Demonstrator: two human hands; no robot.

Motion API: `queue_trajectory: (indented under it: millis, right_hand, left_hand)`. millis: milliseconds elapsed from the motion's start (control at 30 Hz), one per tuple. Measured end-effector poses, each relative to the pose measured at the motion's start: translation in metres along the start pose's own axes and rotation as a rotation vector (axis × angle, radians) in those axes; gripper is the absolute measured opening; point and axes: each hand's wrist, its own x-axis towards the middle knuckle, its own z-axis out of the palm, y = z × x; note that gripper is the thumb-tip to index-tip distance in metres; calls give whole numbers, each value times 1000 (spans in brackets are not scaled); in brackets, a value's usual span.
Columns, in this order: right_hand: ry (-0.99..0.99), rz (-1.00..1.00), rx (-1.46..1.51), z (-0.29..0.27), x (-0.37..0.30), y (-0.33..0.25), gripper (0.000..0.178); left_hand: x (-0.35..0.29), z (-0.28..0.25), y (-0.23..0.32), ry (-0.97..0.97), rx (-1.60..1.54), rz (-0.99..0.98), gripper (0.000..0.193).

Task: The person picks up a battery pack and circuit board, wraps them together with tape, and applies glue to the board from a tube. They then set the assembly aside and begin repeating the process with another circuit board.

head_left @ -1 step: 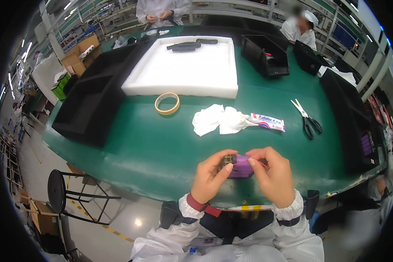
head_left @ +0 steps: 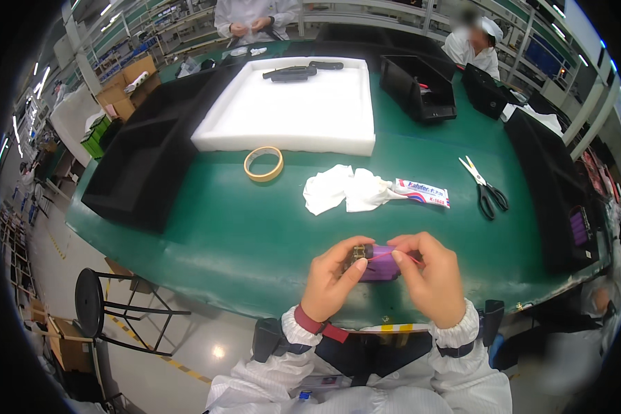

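Grasping a purple pack (head_left: pixel 381 272) near the close edge of the green surface (head_left: pixel 241 234), the person works with both bare hands. The left hand (head_left: pixel 326 279) has its grip clasped round the pack's end, where a dark part with brassy metal (head_left: pixel 359 253) shows between thumb and fingers. The right hand (head_left: pixel 436 279) brings thumb and forefinger together at a thin red wire (head_left: pixel 415 260) that runs across the top of the pack; its grip appears to pinch the wire, though whether those fingertips also press the pack cannot be told. Nor is it clear whether the pack rests on the surface or is held just above it.

Hardly anything has changed since the frame just before: hands, pack and wire keep the same places, so the wire handling appears to stand at the same point.

Beyond the hands lie crumpled white cloths (head_left: pixel 330 190), with a white tube (head_left: pixel 423 193) touching them on the right. Scissors (head_left: pixel 486 193) lie farther right, blades parted, and a tape roll (head_left: pixel 263 179) sits to the left, just in front of a white foam tray (head_left: pixel 283 144).
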Motion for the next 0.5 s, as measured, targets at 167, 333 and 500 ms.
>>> queue_trajectory:
  millis: [167,333,500]
  right_hand:
    - [-21,-17,-6,-7,-3,-8,8]
    - [-26,-53,-6,-5,-8,-7,7]
    - [-16,-49,37,-11,-10,-5,9]
  left_hand:
    - [1,2,0,-5,129,29,27]
    - [2,12,2,12,4,110,22]
    - [2,22,2,79,68,29,23]
